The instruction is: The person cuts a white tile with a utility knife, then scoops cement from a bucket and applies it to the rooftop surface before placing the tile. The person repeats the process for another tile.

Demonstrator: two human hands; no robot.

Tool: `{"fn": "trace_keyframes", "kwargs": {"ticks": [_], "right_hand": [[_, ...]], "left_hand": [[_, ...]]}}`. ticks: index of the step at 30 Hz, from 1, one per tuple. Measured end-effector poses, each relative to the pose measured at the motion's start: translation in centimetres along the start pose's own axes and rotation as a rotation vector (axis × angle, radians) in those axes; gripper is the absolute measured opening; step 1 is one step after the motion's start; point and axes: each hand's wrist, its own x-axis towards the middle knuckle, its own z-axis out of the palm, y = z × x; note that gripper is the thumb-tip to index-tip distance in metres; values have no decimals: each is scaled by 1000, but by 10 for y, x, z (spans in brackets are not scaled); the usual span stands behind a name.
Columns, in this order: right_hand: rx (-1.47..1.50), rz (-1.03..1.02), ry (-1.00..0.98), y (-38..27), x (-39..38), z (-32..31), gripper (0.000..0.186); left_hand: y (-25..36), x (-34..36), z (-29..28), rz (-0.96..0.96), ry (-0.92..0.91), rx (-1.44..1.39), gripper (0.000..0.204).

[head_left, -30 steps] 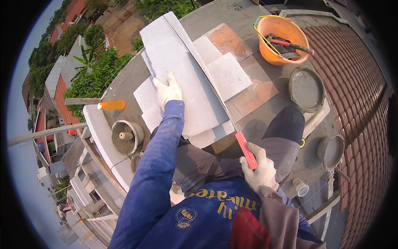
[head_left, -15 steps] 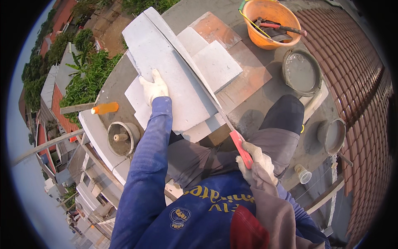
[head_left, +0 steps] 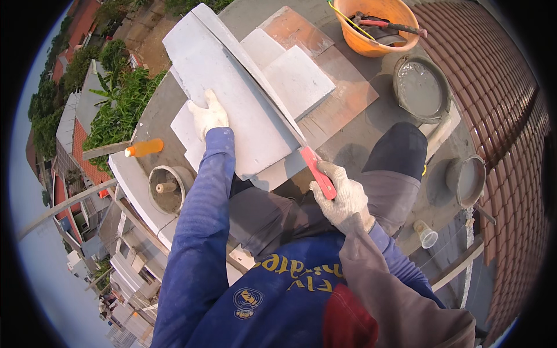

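Concrete below; saw, long axis slanting forward and left.

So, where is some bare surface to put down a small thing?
Bare concrete shows between the reddish tiles, the larger grey tub and the right knee; another patch lies beyond the orange bottle, left of the white slabs. The orange bucket is crowded with tools; the left hand occupies the slabs.
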Motion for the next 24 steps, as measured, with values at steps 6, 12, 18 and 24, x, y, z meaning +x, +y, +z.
{"fn": "trace_keyframes", "kwargs": {"ticks": [6,12,18,24], "right_hand": [[-64,96,-19,2,-36,0,53],[-9,38,-26,-8,10,5,53],[-39,28,7,-8,-21,-4,54],[-32,-8,26,5,-23,1,55]], "left_hand": [[-17,10,6,59,49,11,96],[-10,6,-4,48,31,-22,101],[2,2,-1,32,18,-19,96],[0,0,-3,20,34,-28,92]]}}
